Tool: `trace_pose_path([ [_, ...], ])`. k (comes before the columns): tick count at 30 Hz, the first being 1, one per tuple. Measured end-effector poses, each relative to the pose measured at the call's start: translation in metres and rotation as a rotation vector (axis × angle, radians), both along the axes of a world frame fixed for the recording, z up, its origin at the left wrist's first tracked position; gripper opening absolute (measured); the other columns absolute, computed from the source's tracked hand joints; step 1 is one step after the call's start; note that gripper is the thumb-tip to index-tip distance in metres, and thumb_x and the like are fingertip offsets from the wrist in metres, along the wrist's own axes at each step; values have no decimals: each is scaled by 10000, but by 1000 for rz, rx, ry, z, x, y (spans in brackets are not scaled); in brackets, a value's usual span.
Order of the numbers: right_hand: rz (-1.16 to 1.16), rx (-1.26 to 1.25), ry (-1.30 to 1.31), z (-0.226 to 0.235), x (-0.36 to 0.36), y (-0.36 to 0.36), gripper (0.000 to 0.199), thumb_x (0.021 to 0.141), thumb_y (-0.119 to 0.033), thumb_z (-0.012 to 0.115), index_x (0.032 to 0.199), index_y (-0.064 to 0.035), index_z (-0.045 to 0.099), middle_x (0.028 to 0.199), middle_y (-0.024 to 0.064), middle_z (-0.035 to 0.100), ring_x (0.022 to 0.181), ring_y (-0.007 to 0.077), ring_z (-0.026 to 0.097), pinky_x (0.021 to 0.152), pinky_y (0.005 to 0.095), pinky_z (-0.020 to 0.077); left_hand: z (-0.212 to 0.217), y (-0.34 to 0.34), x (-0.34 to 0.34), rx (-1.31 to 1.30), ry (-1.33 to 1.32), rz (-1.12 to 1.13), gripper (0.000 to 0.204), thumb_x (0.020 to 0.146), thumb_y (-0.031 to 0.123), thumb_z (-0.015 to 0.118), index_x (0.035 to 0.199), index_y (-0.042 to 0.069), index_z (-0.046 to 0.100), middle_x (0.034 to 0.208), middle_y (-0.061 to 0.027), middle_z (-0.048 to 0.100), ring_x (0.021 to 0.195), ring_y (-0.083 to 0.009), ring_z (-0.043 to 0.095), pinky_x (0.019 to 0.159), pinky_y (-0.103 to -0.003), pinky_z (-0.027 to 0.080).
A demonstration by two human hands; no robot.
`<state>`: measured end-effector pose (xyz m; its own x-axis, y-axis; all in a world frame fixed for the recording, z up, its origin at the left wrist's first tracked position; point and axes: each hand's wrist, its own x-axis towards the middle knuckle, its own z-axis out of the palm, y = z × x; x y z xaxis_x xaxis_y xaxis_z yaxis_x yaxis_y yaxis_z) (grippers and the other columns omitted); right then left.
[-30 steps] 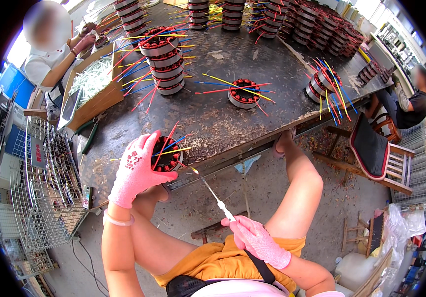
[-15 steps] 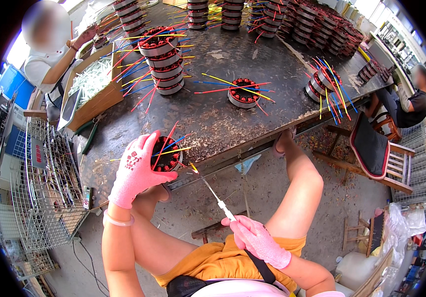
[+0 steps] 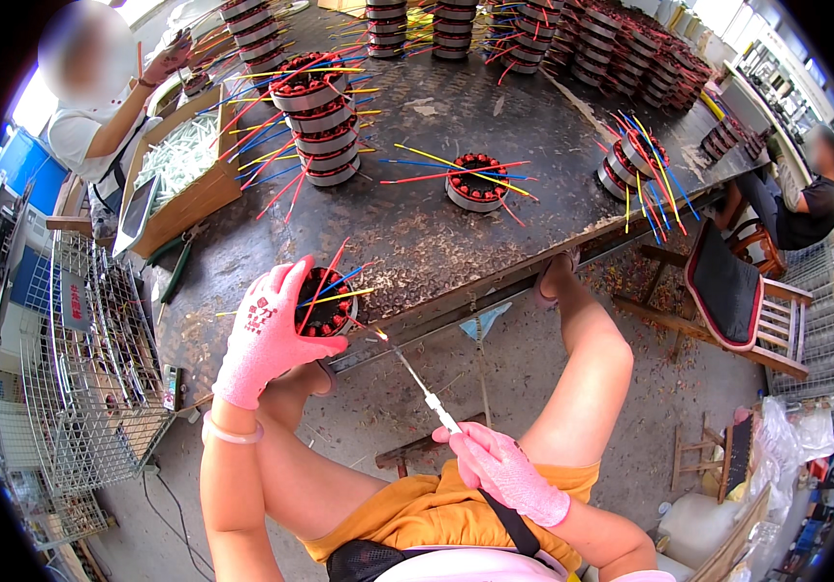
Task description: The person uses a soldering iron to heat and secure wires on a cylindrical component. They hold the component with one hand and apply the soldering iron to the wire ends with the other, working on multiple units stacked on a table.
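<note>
Head view: my left hand clasps a wound stator ring at the desk edge, and my right hand grips a thin soldering tool, its tip at the ring's wires. I judge this ring mid-work; several stator stacks beyond wait with loose coloured leads.

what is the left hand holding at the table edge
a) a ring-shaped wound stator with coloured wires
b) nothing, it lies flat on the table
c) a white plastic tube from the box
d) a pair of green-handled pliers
a: the left hand in a pink glove wraps around a ring-shaped stator with red windings and coloured wires sticking out, at the edge of the table, while the right hand holds a thin rod-like tool toward it.
</note>
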<state>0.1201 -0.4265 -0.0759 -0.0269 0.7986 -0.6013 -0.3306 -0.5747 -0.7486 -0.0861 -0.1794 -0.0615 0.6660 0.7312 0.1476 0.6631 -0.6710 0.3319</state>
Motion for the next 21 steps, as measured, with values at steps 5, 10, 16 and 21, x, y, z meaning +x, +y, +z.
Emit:
trace_pose_path([
  [5, -6, -7, 6, 2, 1, 0, 289, 1050, -202, 483, 1213, 2, 609, 704, -43, 452, 563, 49, 413, 510, 218, 351, 0, 0, -1, -11, 3, 3, 976, 567, 370, 897, 1377, 14, 487, 1256, -172, 567, 1162, -383, 544, 1031, -447, 434],
  [10, -18, -7, 18, 0, 1, -1, 287, 1051, -192, 479, 1215, 4, 608, 708, -43, 453, 571, 49, 411, 514, 218, 346, 0, 0, 0, -11, -5, 1, 970, 564, 346, 890, 1379, 8, 486, 1249, -175, 572, 1156, -382, 553, 1021, -442, 442],
  [16, -20, 16, 41, -4, 0, -2, 286, 1052, -197, 483, 1213, 3, 608, 717, -39, 473, 571, 48, 412, 510, 218, 342, -2, 0, 0, -1, -14, 5, 965, 565, 326, 880, 1382, -2, 487, 1254, -179, 577, 1160, -381, 560, 1019, -435, 447],
  [21, -25, 57, 42, -11, -1, -3, 291, 1052, -210, 486, 1209, 2, 609, 719, -36, 479, 571, 46, 415, 510, 214, 345, -3, 1, 0, 1, -11, 3, 970, 563, 309, 870, 1395, -3, 480, 1267, -185, 574, 1169, -385, 560, 1027, -434, 444],
])
